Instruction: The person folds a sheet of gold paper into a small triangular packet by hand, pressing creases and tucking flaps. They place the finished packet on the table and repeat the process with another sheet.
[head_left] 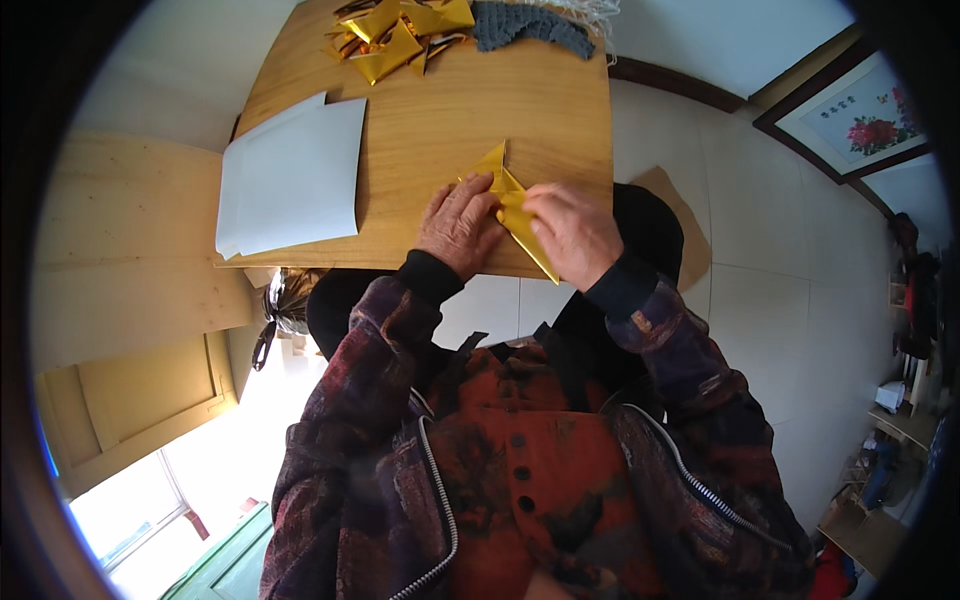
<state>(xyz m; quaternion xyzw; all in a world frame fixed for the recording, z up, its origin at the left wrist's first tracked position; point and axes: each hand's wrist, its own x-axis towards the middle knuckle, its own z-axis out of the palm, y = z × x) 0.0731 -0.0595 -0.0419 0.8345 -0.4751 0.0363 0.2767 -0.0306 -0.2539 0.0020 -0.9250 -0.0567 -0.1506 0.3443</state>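
Observation:
A sheet of shiny gold paper [522, 228], partly folded to pointed ends, lies at the near edge of the wooden table. One tip rises beyond my fingers and the other reaches past the table edge toward me. My left hand [462, 225] presses on its left side with the fingers bent over it. My right hand [575, 230] grips its right side between thumb and fingers, slightly blurred. The creases under my fingers are hidden.
White paper sheets [290, 180] lie stacked on the table's left. Folded gold paper pieces [392, 45] are heaped at the far end, beside a dark grey knitted cloth [530, 25]. A framed flower picture [860, 125] stands to the right.

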